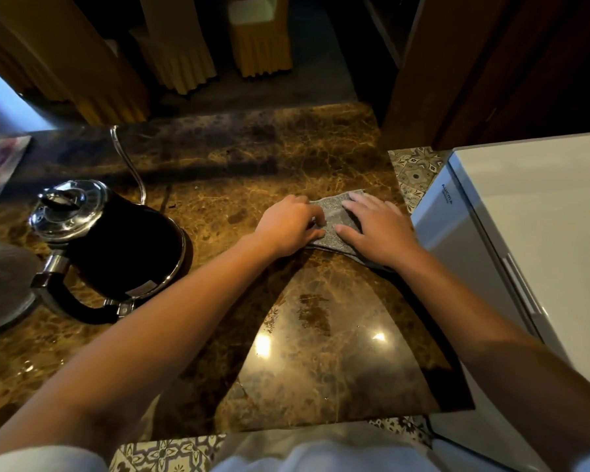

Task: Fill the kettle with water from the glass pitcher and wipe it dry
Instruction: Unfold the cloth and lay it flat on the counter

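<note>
A black kettle (pixel 116 247) with a shiny chrome lid and a curved black handle stands on the brown marble counter (pixel 321 335) at the left, its lid down. A folded grey cloth (pixel 336 216) lies on the counter at the right, well apart from the kettle. My left hand (pixel 286 224) rests on the cloth's left edge with fingers curled over it. My right hand (pixel 377 226) lies flat on the cloth's right part, fingers spread. No glass pitcher shows clearly.
A white fridge (pixel 525 233) stands close against the counter's right side. A cord (pixel 130 165) runs from behind the kettle to the counter's back edge. A grey rounded object (pixel 0 284) sits at the far left. Chairs with yellow covers stand beyond the counter.
</note>
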